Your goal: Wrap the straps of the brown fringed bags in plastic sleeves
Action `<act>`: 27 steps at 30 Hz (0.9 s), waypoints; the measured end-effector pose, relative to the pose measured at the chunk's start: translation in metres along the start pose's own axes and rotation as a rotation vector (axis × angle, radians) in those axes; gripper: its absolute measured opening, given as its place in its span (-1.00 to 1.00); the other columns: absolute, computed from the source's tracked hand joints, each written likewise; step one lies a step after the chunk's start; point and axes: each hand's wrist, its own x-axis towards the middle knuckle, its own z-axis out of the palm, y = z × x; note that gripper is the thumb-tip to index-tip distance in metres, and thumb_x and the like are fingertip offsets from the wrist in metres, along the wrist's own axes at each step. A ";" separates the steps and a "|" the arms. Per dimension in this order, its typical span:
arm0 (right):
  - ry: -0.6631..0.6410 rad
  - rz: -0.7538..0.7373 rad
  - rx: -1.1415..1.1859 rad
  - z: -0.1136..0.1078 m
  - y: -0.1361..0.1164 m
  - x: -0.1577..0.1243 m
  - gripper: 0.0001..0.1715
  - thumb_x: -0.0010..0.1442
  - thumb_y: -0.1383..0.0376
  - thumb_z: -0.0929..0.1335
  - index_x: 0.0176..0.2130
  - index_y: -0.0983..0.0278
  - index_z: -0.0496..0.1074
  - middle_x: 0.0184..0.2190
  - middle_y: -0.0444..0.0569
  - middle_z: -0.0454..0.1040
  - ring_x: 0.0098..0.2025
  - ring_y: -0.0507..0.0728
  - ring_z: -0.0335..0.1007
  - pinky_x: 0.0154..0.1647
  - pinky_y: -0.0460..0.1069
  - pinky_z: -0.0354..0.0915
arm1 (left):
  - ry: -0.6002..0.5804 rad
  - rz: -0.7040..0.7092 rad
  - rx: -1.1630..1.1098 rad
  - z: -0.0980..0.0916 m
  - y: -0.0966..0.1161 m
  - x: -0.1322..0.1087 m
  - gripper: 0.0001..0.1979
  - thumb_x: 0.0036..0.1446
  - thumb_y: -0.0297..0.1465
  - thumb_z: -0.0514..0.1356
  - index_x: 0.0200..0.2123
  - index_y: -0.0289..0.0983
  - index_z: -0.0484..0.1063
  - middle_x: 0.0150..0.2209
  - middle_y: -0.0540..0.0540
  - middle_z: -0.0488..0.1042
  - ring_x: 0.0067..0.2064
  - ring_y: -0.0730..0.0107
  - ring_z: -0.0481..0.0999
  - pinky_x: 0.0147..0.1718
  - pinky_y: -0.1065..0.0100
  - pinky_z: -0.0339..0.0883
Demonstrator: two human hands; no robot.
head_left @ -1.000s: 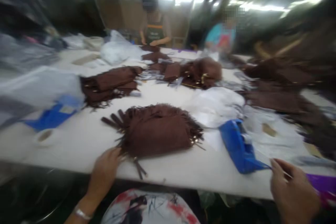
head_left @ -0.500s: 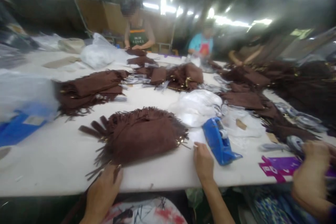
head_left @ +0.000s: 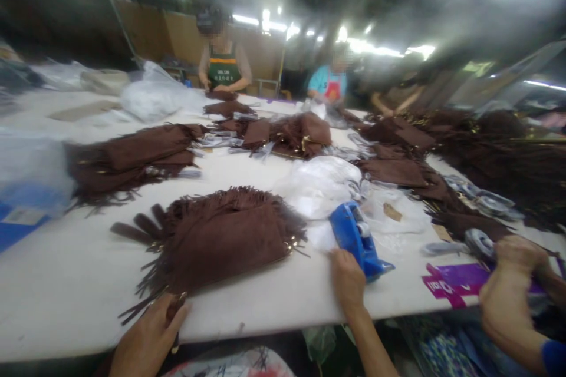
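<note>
The right hand point(head_left: 349, 283), hold unclear, now sits beside the blue plastic dispenser point(head_left: 346, 231), flanking the fringed brown fabric bundle point(head_left: 225, 247); the left hand point(head_left: 148, 333) clasps a brown strap point(head_left: 175, 307).

On the table point(head_left: 283, 312) I have a bundle point(head_left: 230, 247) in front, a dispenser point(head_left: 349, 232) to its right. Plastic point(head_left: 321, 185) lies behind the dispenser (between it and farther bags point(head_left: 316, 132), from my remote seat), and a second bundle point(head_left: 141, 150) lies behind the first, leftward.

Watching remotely, I log: left hand point(head_left: 150, 330) low, thumb point(head_left: 179, 317) and fingers point(head_left: 161, 303) bent toward each other; right hand point(head_left: 348, 280) farther forward, fingers curled, forearm point(head_left: 375, 343) slanting up from below.
</note>
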 end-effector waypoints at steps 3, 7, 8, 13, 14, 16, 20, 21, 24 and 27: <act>-0.011 0.003 0.013 -0.003 0.002 0.000 -0.87 0.30 0.38 0.24 -0.28 0.28 0.37 -0.35 -0.01 0.45 -0.24 0.17 0.34 -0.23 0.00 0.15 | -0.019 -0.017 -0.034 -0.003 0.003 0.001 -0.70 0.22 -0.10 -0.01 -0.20 -0.15 0.35 -0.23 -0.05 0.54 -0.15 0.17 0.53 -0.18 0.26 0.30; -0.063 -0.036 0.024 -0.011 0.006 0.002 -0.86 0.28 0.39 0.27 -0.34 0.25 0.36 -0.37 -0.04 0.44 -0.25 0.16 0.34 -0.28 -0.02 0.13 | -0.078 0.024 -0.003 -0.009 0.002 0.002 -0.69 0.23 -0.12 -0.02 -0.18 -0.15 0.38 -0.16 -0.08 0.55 -0.09 0.14 0.52 -0.13 0.24 0.32; -0.081 -0.051 0.025 -0.013 0.006 0.003 -0.84 0.27 0.40 0.27 -0.36 0.24 0.36 -0.38 -0.05 0.44 -0.25 0.16 0.34 -0.29 -0.02 0.13 | -0.080 0.044 0.029 -0.011 0.000 0.001 -0.68 0.23 -0.12 -0.02 -0.15 -0.15 0.38 -0.13 -0.10 0.55 -0.06 0.12 0.51 -0.11 0.22 0.32; -0.141 -0.092 0.039 -0.019 0.004 0.005 -0.78 0.24 0.46 0.26 -0.17 0.24 0.43 -0.30 -0.03 0.47 -0.21 0.15 0.37 -0.24 -0.03 0.19 | -0.020 0.063 0.187 -0.026 0.005 -0.001 -0.63 0.23 -0.12 -0.04 -0.08 -0.16 0.39 -0.05 -0.14 0.52 -0.06 0.04 0.52 -0.10 0.13 0.33; -0.148 -0.091 0.049 -0.020 0.003 0.005 -0.71 0.24 0.47 0.25 -0.08 0.24 0.41 -0.25 0.00 0.48 -0.17 0.16 0.37 -0.21 -0.03 0.21 | 0.008 0.084 0.188 -0.028 0.014 -0.001 -0.64 0.23 -0.13 -0.04 -0.09 -0.17 0.40 -0.06 -0.14 0.52 -0.08 0.06 0.53 -0.10 0.14 0.34; -0.158 -0.085 0.098 -0.022 0.001 0.002 -0.54 0.23 0.48 0.23 0.10 0.26 0.31 -0.14 0.03 0.47 -0.09 0.18 0.36 -0.12 -0.01 0.24 | 0.040 0.174 0.148 -0.030 0.041 -0.002 -0.68 0.24 -0.15 -0.02 -0.11 -0.17 0.40 -0.07 -0.11 0.51 -0.11 0.13 0.54 -0.12 0.21 0.35; -0.182 -0.089 0.281 -0.025 0.007 -0.004 -0.37 0.25 0.36 0.25 0.27 0.28 0.09 0.06 0.06 0.39 0.07 0.22 0.29 0.07 0.05 0.24 | -0.110 0.409 -0.010 -0.009 0.112 -0.001 -0.77 0.28 -0.20 -0.01 -0.18 -0.13 0.38 -0.22 -0.03 0.52 -0.19 0.30 0.54 -0.21 0.36 0.36; -0.188 -0.089 0.322 -0.025 0.010 -0.005 -0.41 0.26 0.33 0.25 0.26 0.28 0.12 0.08 0.06 0.38 0.09 0.21 0.28 0.09 0.05 0.24 | -0.155 0.458 -0.034 0.000 0.128 -0.001 -0.79 0.29 -0.22 -0.01 -0.19 -0.14 0.38 -0.25 -0.03 0.51 -0.21 0.31 0.53 -0.23 0.36 0.35; -0.150 -0.013 0.393 -0.021 0.015 -0.005 -0.60 0.33 0.27 0.19 0.12 0.31 0.27 0.04 0.08 0.41 0.08 0.19 0.31 0.10 0.04 0.25 | -0.238 0.583 -0.075 0.028 0.167 0.001 -0.84 0.29 -0.33 0.00 -0.20 -0.18 0.37 -0.28 -0.07 0.48 -0.24 0.29 0.51 -0.27 0.35 0.35; -0.082 0.103 0.354 -0.016 0.008 0.000 -0.58 0.34 0.19 0.20 0.11 0.31 0.28 -0.03 0.11 0.43 0.00 0.21 0.37 0.00 0.05 0.30 | -0.258 0.685 -0.102 0.051 0.195 0.006 -0.83 0.27 -0.42 0.01 -0.13 -0.21 0.35 -0.21 -0.12 0.48 -0.18 0.25 0.49 -0.21 0.29 0.38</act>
